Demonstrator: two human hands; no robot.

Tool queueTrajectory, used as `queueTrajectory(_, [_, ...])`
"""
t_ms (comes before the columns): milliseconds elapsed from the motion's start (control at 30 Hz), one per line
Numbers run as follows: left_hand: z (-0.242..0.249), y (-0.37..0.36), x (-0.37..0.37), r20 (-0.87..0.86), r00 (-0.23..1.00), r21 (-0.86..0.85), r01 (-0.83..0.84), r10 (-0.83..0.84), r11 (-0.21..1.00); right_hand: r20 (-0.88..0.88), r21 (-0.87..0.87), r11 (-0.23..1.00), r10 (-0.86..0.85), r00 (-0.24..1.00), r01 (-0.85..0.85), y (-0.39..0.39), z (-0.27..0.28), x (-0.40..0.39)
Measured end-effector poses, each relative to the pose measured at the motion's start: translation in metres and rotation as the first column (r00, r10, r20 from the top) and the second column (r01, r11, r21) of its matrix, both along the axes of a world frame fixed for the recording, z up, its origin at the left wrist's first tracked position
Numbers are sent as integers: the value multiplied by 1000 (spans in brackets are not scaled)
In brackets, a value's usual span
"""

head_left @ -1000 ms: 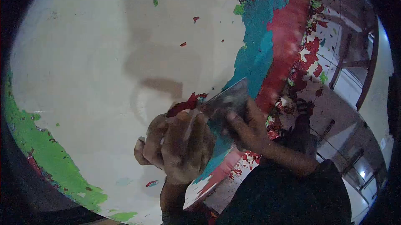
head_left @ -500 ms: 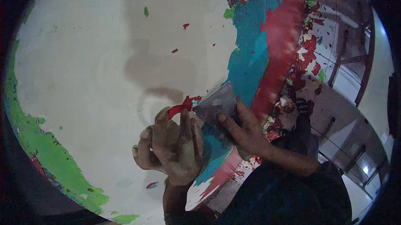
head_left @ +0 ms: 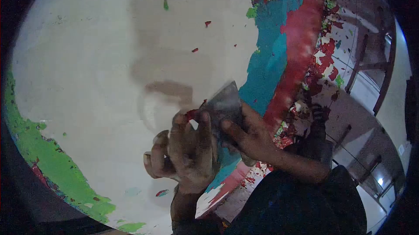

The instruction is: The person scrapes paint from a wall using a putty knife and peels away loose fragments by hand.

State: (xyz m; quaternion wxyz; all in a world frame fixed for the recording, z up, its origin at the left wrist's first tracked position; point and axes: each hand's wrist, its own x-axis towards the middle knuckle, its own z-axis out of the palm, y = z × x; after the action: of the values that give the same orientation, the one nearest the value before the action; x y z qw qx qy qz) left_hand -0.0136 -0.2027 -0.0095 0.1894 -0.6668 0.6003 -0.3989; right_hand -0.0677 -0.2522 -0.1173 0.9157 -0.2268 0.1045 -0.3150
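Note:
My right hand (head_left: 255, 137) grips a flat metal scraper (head_left: 224, 102), thumb on its face. The blade lies at a slant over the edge where teal paint (head_left: 266, 62) meets the bare whitish surface (head_left: 96, 82). Close against the blade's left side is my left hand (head_left: 190, 154), its outer fingers curled. Its thumb and forefinger pinch a torn red paint peel (head_left: 190, 114), mostly covered by the fingers.
A red paint band (head_left: 301, 38) borders the teal along the right. Green paint (head_left: 65, 169) rims the lower left. Small red flakes (head_left: 207, 24) and a green flake (head_left: 166, 4) lie on the surface. Paint scraps (head_left: 321, 58) litter the floor at right.
The scraper and my right hand have shifted slightly left, nearer my left hand. My left hand has closed over more of the red peel. The view has moved a little.

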Motion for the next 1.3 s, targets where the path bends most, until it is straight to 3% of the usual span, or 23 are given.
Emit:
queueTrajectory(67, [-1, 9, 6, -52, 996, 12, 75, -75, 997, -9, -30, 999, -13, 1000, 13, 4, -6, -5])
queueTrajectory(133, [0, 11, 7, -289, 943, -119, 137, -167, 983, -9, -135, 990, -49, 999, 48, 8, -22, -14])
queueTrajectory(200, [4, 12, 2, -485, 863, -133, 89, -143, 987, -64, -234, 970, -81, 995, 64, 4, -22, -29])
queueTrajectory(233, [11, 8, -6, -564, 823, -74, 31, -67, 997, -90, -287, 955, -101, 991, 71, 2, -22, -36])
queueTrajectory(333, [14, 9, -5, -686, 727, 74, 104, -25, 992, -175, -454, 891, -74, 982, -14, 7, -33, -57])
queueTrajectory(467, [10, 20, -2, -856, 517, 129, 179, 18, 975, -260, -760, 649, -260, 930, -32, -6, -21, -82])
queueTrajectory(500, [13, 18, -7, -868, 482, 204, 119, 123, 972, -264, -840, 541, -336, 904, -44, -7, -23, -88])
queueTrajectory(567, [22, 12, -17, -872, 407, 322, 59, 272, 945, -317, -879, 463, -384, 867, -116, -4, -25, -101])
queueTrajectory(633, [26, 13, -21, -878, 363, 370, 99, 313, 924, -432, -816, 538, -326, 841, -211, 0, -30, -113])
queueTrajectory(667, [27, 17, -21, -885, 350, 373, 143, 306, 917, -403, -794, 590, -332, 853, -146, 3, -33, -116])
queueTrajectory(733, [30, 14, -16, -790, 349, 573, 124, 505, 810, -346, -730, 683, -348, 871, -17, 9, -39, -121])
queueTrajectory(767, [29, 16, -16, -726, 345, 662, 119, 595, 740, -390, -723, 690, -354, 850, -44, 10, -39, -126])
queueTrajectory(867, [-9, 45, -8, -908, 369, 248, 91, 199, 965, -554, -670, 729, -368, 747, -138, 19, -29, -138])
queueTrajectory(967, [-43, 63, -28, -995, 103, -6, -57, 0, 998, -548, -675, 732, -417, 725, -89, 37, -13, -144])
queueTrajectory(1000, [-58, 69, -35, -998, -5, -63, -88, -64, 994, -550, -673, 726, -363, 752, -142, 43, -12, -147])
queueTrajectory(1067, [-80, 77, -50, -957, -214, -161, -167, -195, 973, -469, -788, 601, -448, 761, -132, 55, 3, -147])
queueTrajectory(1133, [-86, 79, -59, -781, -495, -239, -327, -381, 914, -336, -880, 469, -512, 790, -71, 63, 5, -141])
queueTrajectory(1167, [-88, 78, -62, -646, -602, -254, -410, -469, 876, -394, -857, 500, -474, 788, -127, 63, 10, -145])
queueTrajectory(1233, [-96, 78, -53, -821, -264, -365, -440, -506, 821, -506, -797, 552, -389, 770, -246, 60, 27, -150])
queueTrajectory(1267, [-98, 77, -48, -866, -73, -414, -449, -495, 792, -382, -881, 450, -489, 784, -148, 59, -1, -148])
queueTrajectory(1300, [-94, 74, -47, -877, 114, -471, -396, -467, 788, -428, -846, 503, -447, 785, -175, 53, 1, -150])
